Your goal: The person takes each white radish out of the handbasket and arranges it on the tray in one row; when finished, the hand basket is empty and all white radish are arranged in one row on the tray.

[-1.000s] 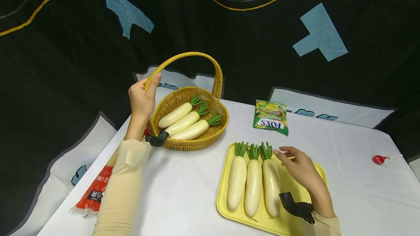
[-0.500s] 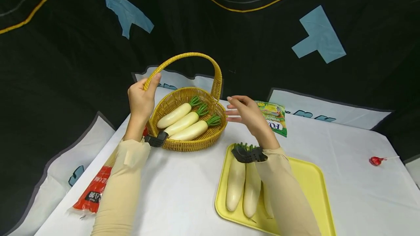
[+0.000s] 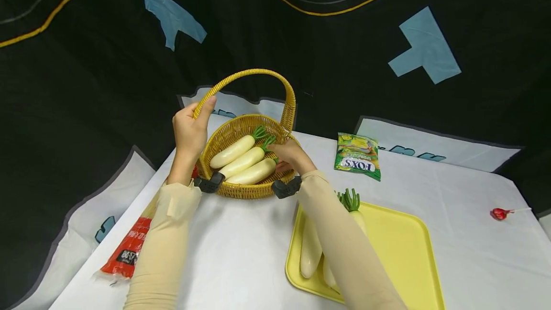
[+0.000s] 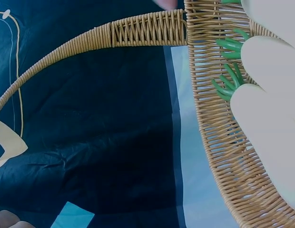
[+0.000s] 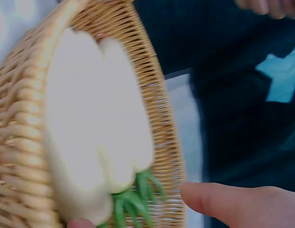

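My left hand (image 3: 191, 128) grips the arched handle (image 3: 254, 71) of a yellow wicker basket (image 3: 245, 191) on its left side. In the basket lie three white radishes (image 4: 266, 137) with green tops, side by side and slanting. My right hand (image 3: 293, 156) reaches over the basket's right rim, around the leafy end of the nearest radish (image 3: 254, 172). The right wrist view shows the thumb (image 5: 233, 202) spread away from the radishes, with a fingertip (image 5: 81, 223) close to the nearest one. The green top (image 5: 131, 204) shows between them.
A yellow tray (image 3: 400, 233) with more white radishes (image 3: 311, 248) lies front right, partly under my right forearm. Behind it is a green snack packet (image 3: 357, 156). A red lollipop (image 3: 501, 213) lies far right, a red packet (image 3: 129, 248) beside my left sleeve.
My right hand has moved from beside the tray's radishes, up and left past the green packet, into the basket's right side. My left hand keeps its grip on the handle.
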The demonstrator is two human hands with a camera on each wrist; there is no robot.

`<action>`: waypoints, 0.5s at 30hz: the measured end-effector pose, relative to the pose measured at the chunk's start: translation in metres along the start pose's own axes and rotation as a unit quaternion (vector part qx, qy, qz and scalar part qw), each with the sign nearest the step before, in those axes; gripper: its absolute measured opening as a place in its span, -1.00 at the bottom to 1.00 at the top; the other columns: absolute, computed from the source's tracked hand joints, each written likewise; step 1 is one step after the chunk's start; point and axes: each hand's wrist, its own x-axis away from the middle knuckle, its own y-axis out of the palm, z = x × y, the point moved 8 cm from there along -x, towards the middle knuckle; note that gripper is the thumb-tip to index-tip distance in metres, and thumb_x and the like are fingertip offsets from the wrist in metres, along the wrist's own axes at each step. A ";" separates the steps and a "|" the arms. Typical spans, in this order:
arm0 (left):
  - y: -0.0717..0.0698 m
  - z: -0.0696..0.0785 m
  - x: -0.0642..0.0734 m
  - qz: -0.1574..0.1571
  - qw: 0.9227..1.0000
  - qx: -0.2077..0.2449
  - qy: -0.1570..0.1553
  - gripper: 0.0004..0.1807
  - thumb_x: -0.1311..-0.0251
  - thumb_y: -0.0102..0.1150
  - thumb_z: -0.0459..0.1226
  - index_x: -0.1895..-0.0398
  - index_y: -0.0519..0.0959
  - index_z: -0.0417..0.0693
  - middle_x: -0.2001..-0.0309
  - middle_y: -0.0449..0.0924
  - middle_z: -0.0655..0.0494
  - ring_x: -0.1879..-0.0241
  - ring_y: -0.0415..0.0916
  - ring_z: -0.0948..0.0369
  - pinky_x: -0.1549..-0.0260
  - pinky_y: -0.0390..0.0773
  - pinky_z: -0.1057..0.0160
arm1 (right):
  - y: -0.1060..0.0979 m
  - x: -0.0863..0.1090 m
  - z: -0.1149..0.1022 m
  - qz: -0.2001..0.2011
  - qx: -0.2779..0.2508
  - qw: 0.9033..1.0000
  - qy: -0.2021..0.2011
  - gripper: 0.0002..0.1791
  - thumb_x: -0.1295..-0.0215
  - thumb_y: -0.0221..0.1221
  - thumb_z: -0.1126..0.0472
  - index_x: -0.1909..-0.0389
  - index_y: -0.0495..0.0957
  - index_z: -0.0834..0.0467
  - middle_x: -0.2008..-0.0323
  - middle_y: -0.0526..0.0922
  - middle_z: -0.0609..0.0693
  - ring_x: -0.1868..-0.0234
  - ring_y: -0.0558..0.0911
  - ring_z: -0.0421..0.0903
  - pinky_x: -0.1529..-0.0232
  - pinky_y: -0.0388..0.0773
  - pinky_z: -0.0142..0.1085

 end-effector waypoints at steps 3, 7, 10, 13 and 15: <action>0.000 0.002 0.000 0.002 1.000 0.000 0.002 -0.50 -0.17 0.10 -0.11 0.86 0.18 0.03 0.83 0.06 0.31 0.81 -0.01 0.42 0.80 -0.07 0.44 | 0.006 -0.005 0.004 -0.010 0.021 1.000 0.011 -0.38 -0.27 0.00 -0.02 -0.21 0.14 0.28 0.02 0.41 0.27 0.11 0.61 0.14 0.07 0.55 -0.17; 0.000 0.005 0.000 0.006 1.000 -0.003 0.007 -0.50 -0.17 0.11 -0.12 0.86 0.18 0.02 0.83 0.05 0.31 0.80 -0.02 0.42 0.79 -0.08 0.45 | 0.011 -0.009 0.005 -0.020 0.054 0.998 0.016 -0.39 -0.26 -0.01 -0.02 -0.22 0.18 0.26 -0.02 0.42 0.27 0.06 0.59 0.17 0.06 0.54 -0.13; 0.000 0.006 0.001 0.006 1.000 -0.003 0.008 -0.51 -0.17 0.10 -0.13 0.85 0.18 0.03 0.83 0.06 0.31 0.80 -0.01 0.42 0.78 -0.08 0.45 | 0.015 -0.011 0.004 -0.022 0.084 0.996 0.018 -0.36 -0.27 -0.02 -0.03 -0.27 0.13 0.24 -0.07 0.40 0.25 0.05 0.58 0.18 0.05 0.53 -0.11; 0.000 0.006 0.001 0.003 1.000 -0.003 0.006 -0.51 -0.18 0.10 -0.13 0.85 0.19 0.03 0.83 0.06 0.32 0.81 -0.01 0.43 0.79 -0.07 0.45 | 0.017 -0.014 0.004 -0.012 0.119 0.993 0.021 -0.38 -0.28 -0.03 -0.02 -0.25 0.16 0.24 -0.06 0.43 0.23 0.09 0.60 0.16 0.12 0.56 -0.15; -0.001 0.005 0.001 0.003 1.000 -0.003 0.005 -0.51 -0.18 0.10 -0.13 0.85 0.19 0.03 0.83 0.06 0.32 0.81 -0.01 0.43 0.79 -0.07 0.45 | 0.019 -0.014 0.003 -0.004 0.140 0.990 0.021 -0.43 -0.28 -0.03 -0.02 -0.20 0.24 0.25 -0.02 0.47 0.23 0.12 0.62 0.15 0.24 0.59 -0.19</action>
